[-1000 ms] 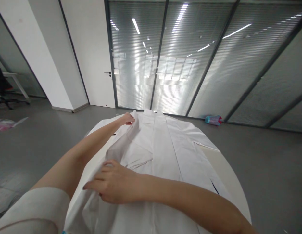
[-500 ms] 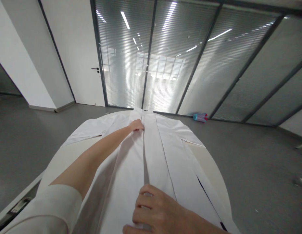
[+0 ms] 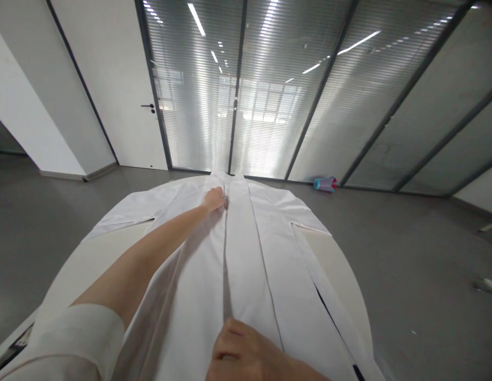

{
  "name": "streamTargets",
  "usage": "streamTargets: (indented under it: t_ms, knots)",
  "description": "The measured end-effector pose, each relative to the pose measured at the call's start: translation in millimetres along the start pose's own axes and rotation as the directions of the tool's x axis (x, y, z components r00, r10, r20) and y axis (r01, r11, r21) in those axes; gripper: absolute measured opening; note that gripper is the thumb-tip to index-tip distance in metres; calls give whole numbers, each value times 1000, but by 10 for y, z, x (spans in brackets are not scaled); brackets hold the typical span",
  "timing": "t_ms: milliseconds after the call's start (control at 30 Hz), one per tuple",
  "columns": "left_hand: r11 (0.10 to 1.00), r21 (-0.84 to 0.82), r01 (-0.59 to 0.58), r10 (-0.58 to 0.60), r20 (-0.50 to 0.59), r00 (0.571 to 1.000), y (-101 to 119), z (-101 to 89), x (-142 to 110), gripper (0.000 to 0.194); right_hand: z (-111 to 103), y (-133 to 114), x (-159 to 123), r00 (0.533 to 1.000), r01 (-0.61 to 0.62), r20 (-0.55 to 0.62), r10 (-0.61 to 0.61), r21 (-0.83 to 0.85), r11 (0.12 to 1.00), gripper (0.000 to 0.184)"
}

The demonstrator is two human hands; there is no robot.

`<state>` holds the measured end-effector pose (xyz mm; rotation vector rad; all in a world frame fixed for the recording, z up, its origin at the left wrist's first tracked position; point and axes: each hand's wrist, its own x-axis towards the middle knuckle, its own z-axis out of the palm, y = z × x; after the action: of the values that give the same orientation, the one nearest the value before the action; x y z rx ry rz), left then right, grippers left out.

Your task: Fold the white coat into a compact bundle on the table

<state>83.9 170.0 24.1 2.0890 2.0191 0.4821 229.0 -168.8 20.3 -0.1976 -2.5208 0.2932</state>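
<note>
A white garment (image 3: 246, 254) lies spread lengthwise on a round white table (image 3: 91, 256), its sleeves out to both sides. My left hand (image 3: 214, 200) reaches to the far end and pinches the edge of the left front panel near the collar. My right hand (image 3: 240, 355) is at the near end, fingers curled onto the same panel edge along the centre line. The panel edge runs taut and straight between the two hands.
Grey floor surrounds the table. A blue and pink bottle (image 3: 325, 183) lies on the floor by the glass wall with blinds. A white door (image 3: 119, 90) stands at the back left. A small object (image 3: 486, 286) lies on the floor at the right.
Both hands have carried the left front panel from the left side over to the centre line. The lifted, crumpled fabric now lies flat and straight. The view has shifted right.
</note>
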Motion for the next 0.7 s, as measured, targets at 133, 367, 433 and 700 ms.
streamTargets:
  t_ms: [133, 367, 433, 700]
  knots:
    - [1000, 18, -15, 16, -12, 1000, 0, 68, -41, 32, 37, 48, -56, 981, -9, 194, 2, 33, 999, 21]
    - [989, 38, -146, 150, -128, 980, 13, 168, -19, 40, 37, 27, -5, 945, -74, 315, 82, -36, 997, 32]
    - [979, 35, -201, 204, -121, 971, -4, 201, 16, 45, 39, 36, -24, 946, -84, 314, 79, 2, 996, 30]
    - [975, -2, -221, 221, -41, 975, -73, 328, 101, 59, -21, 105, -196, 968, -78, 249, 41, 137, 988, 30]
